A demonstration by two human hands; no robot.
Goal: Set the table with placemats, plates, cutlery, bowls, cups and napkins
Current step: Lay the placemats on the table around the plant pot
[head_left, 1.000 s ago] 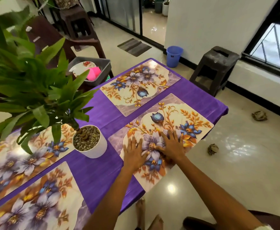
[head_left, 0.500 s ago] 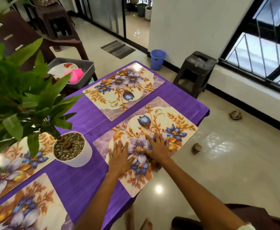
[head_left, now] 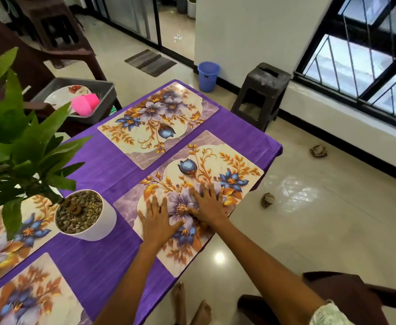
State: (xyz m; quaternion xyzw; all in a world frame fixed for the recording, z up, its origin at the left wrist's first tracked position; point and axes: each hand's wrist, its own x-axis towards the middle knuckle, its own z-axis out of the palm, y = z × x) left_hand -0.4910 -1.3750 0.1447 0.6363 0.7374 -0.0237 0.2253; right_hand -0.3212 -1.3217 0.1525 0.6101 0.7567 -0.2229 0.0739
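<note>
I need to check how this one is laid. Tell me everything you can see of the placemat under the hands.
The placemat is a flat rectangular sheet with rounded corners, smooth and glossy, printed with blue and lilac flowers and gold leaves on cream. It lies on the purple tablecloth, its near corner overhanging the table's edge. The left hand and right hand press on it, fingers spread.

A home dining area is showing: purple-clothed table (head_left: 103, 261), potted plant (head_left: 84, 216), plastic stool (head_left: 261, 95), barred window (head_left: 361, 57), tiled floor (head_left: 309, 231).

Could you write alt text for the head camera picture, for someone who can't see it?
Both hands, left hand and right hand, press flat on a floral placemat at the edge of a purple-clothed table. Three more placemats and a potted plant sit there too.
</note>
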